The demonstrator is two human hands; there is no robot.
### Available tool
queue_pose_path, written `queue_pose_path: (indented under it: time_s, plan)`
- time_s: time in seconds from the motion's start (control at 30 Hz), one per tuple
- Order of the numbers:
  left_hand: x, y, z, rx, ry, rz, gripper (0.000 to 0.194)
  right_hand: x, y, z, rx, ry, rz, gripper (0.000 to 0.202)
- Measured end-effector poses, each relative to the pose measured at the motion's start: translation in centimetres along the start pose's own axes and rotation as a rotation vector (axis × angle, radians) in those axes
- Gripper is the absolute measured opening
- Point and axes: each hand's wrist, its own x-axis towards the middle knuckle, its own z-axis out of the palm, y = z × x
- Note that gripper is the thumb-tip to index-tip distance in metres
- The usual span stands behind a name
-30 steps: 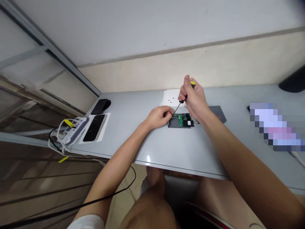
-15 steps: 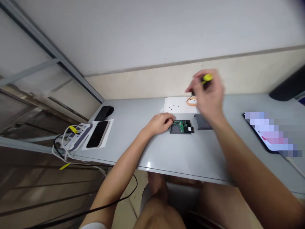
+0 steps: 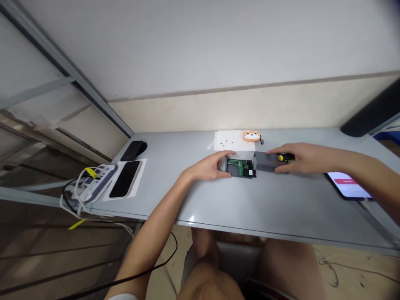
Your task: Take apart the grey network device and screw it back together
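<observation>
A green circuit board (image 3: pixel 240 164) lies in a shallow dark grey casing tray (image 3: pixel 233 171) on the grey bench (image 3: pixel 203 200), with black connector blocks along the board's right end. The left hand (image 3: pixel 208 166) spans the tray's left end, its grip set about as wide as the tray, fingers at the far edge and thumb at the near one.

Just right of the tray is a second dark grey casing part, the cover (image 3: pixel 263 161). The right hand (image 3: pixel 303 157) reaches over the cover's right end, fingers at its far side and thumb at the near one, with a yellow-ended screwdriver (image 3: pixel 281 158) held in the same grip. Whether the cover rests fully on the bench cannot be told.

Behind the tray lies white paper (image 3: pixel 233 135), bearing a few small dark pieces (image 3: pixel 226 141) too tiny to identify. An orange-and-white animal-faced case (image 3: pixel 251 136) with a black clip sits at its right edge.

Farther left, a dark-screened smartphone (image 3: pixel 125 179) rests on a white sheet (image 3: pixel 137 181), beside a power strip (image 3: pixel 101 179) with tangled cables. On the right, a lit smartphone (image 3: pixel 346 183) lies partly behind the right forearm; a black cylinder (image 3: pixel 371 110) stands tilted in view at the back.
</observation>
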Motion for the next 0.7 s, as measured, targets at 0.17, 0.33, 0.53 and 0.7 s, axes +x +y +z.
queue_pose_path:
  time_s: [0.17, 0.33, 0.53, 0.7]
  plan:
    - [0.6, 0.0, 0.5, 0.018, 0.03, -0.019, 0.08, -0.2, -3.0, 0.1, -0.001, -0.044, -0.088, 0.06]
    - [0.8, 0.1, 1.1, 0.083, 0.078, 0.024, 0.079, -0.1, -4.6, 2.8, -0.201, 0.023, -0.109, 0.057]
    - [0.8, 0.2, 1.4, 0.098, 0.073, 0.009, 0.093, 1.1, -5.2, 4.4, -0.161, 0.067, -0.197, 0.058]
    - [0.8, 0.1, 1.4, 0.141, 0.094, 0.095, 0.088, 1.9, -6.5, 3.5, 0.261, 0.469, -0.362, 0.027]
